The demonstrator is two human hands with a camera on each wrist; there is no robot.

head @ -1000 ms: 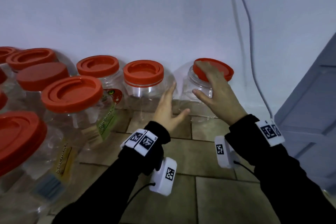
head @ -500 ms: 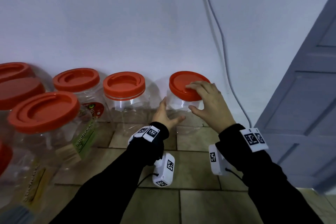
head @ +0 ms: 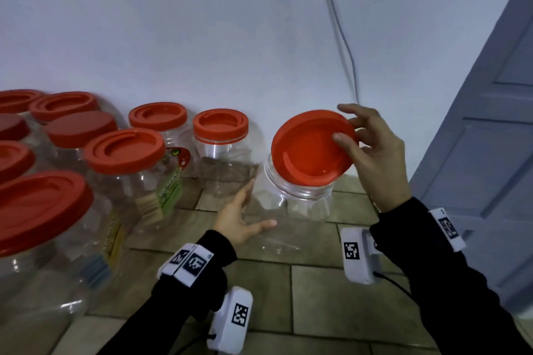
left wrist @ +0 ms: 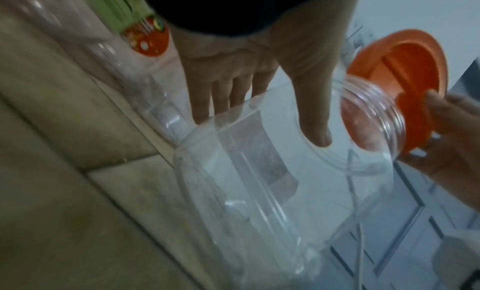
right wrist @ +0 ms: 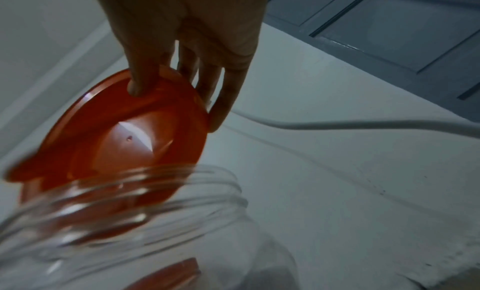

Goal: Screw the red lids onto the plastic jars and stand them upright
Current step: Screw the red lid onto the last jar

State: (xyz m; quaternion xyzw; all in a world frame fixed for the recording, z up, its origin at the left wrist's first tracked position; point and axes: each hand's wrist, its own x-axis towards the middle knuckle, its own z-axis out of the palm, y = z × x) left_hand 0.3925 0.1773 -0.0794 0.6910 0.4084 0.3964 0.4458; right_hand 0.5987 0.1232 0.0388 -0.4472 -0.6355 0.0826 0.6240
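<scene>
A clear plastic jar [head: 291,210] leans with its open threaded mouth up and toward me on the tiled floor. My left hand [head: 245,216] grips its left side, thumb in front and fingers behind [left wrist: 233,89]. My right hand [head: 372,153] pinches a red lid [head: 311,150] at its right rim. The lid is tilted, its hollow underside faces me, and its lower edge sits just over the jar's mouth [right wrist: 135,200]. In the right wrist view the thumb presses inside the lid [right wrist: 122,138]. The left wrist view shows the jar [left wrist: 259,181] with the lid [left wrist: 405,69] beyond its neck.
Several capped jars [head: 124,153] with red lids stand upright in rows at the left against the white wall. A grey door [head: 490,124] closes off the right side. A white cable [head: 343,46] runs down the wall behind the lid. Bare floor tiles [head: 317,291] lie in front.
The lid lay on the jar's mouth under my right hand; now it is raised and tipped so its underside shows. The jar has tilted toward me in my left hand.
</scene>
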